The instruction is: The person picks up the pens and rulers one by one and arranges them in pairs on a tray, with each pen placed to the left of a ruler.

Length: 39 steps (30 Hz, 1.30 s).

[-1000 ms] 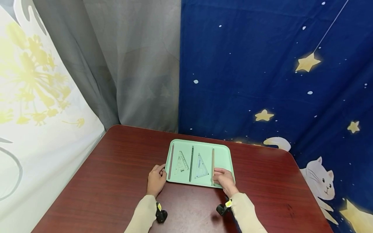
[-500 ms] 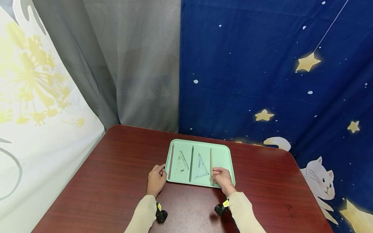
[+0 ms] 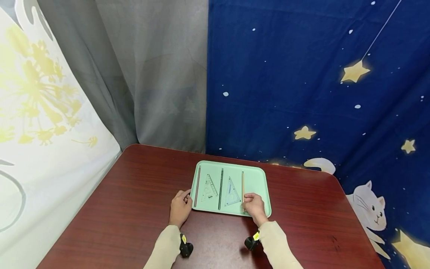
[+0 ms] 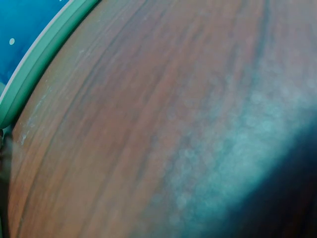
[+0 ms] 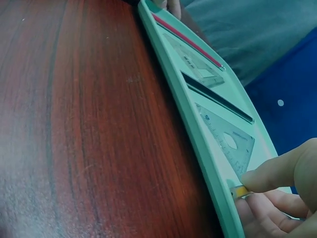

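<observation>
In the head view a mint-green tray [image 3: 255,175] lies on the table. In it a red pencil [image 3: 197,186], a dark pencil [image 3: 220,188] and a yellow pencil [image 3: 243,183] lie about parallel, lengthwise. One clear set square [image 3: 209,188] sits between the red and dark pencils; a bluish clear set square [image 3: 232,194] sits between the dark and yellow ones. My right hand [image 3: 254,206] pinches the yellow pencil near its near end, where its yellow end [image 5: 241,191] shows at the thumb. My left hand [image 3: 179,208] grips the tray's near left corner, fingers bent at the rim.
The tray stands toward the back of a dark red wooden table [image 3: 141,179]. Behind hang a grey curtain [image 3: 171,93] and a blue star-patterned cloth [image 3: 268,74], with a white cloth [image 3: 50,168] at left. Small black cameras [image 3: 186,248] sit on both wrists.
My right hand has moved slightly left with the yellow pencil, bringing it nearer the bluish set square. The left hand and the tray have stayed in place.
</observation>
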Motion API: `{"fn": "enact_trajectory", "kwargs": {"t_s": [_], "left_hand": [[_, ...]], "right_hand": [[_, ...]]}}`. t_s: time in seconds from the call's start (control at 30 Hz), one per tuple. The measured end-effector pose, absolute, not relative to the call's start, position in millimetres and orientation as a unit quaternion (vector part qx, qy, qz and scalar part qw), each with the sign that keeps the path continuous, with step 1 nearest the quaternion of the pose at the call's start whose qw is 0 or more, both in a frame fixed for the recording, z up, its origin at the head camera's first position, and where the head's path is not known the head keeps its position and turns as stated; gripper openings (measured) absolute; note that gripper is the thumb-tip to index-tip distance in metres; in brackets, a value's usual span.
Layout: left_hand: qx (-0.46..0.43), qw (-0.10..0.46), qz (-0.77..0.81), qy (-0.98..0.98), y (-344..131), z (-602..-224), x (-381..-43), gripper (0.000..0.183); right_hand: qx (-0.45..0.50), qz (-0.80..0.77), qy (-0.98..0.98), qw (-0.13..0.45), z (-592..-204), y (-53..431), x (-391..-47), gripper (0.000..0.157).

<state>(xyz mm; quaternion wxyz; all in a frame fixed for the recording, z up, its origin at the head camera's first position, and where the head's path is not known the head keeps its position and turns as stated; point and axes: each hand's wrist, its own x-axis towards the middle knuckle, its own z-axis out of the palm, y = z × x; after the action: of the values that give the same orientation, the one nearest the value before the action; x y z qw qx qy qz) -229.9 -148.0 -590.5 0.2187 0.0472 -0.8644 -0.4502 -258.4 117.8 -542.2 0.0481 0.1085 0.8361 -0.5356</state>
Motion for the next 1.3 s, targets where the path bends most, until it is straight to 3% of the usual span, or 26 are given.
{"fn": "enact_trajectory", "kwargs": {"t_s": [0.77,1.3], "left_hand": [[0.048,0.219,-0.453,-0.863,-148.4,-589.3,-229.9,0.027],[0.04,0.226,-0.446,-0.865,-148.7,-591.2,-230.5,0.027]], "right_hand": [[0.077,-0.432,0.898,0.007,-540.1,114.2,-257.6,0.034],[0.072,-0.442,0.894,0.018,-538.4,115.0,-256.7,0.035]]}}
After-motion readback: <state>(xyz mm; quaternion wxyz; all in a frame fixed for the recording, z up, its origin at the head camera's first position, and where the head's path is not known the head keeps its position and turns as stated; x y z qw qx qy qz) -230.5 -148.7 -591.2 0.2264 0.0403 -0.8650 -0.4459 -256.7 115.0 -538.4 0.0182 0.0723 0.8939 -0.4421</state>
